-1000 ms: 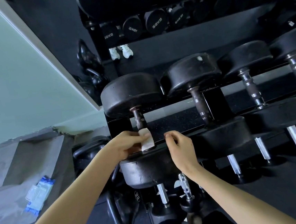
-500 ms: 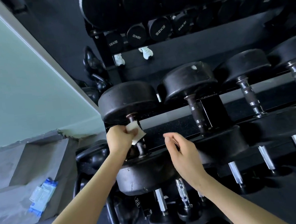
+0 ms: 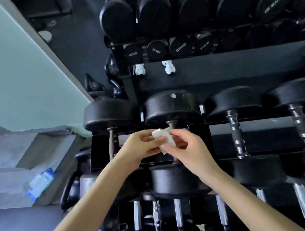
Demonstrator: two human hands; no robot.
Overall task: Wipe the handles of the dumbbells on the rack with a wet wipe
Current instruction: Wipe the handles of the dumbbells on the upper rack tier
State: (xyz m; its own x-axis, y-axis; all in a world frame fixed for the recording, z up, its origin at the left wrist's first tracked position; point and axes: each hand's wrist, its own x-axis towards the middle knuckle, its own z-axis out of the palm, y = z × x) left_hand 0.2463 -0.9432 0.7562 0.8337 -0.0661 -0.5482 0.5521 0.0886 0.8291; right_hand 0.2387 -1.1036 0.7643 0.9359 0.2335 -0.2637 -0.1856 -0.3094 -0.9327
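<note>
From the head camera, both hands meet in front of the middle tier of the rack (image 3: 236, 70). The left hand (image 3: 138, 151) and the right hand (image 3: 190, 150) together hold the wet wipe (image 3: 164, 138), a small crumpled white piece pinched between the fingertips of each, with the fingers of both curled around it. The wipe sits right in front of the handle of the second dumbbell (image 3: 172, 125), which is mostly hidden behind it and the hands; whether the wipe touches the handle cannot be told. The leftmost dumbbell (image 3: 110, 115) lies just beside it, its dark handle clear of the hands. Further dumbbells line the tiers above and below. A blue-and-white wipes pack (image 3: 40, 182) lies on a grey ledge (image 3: 8, 177) well to the left.
</note>
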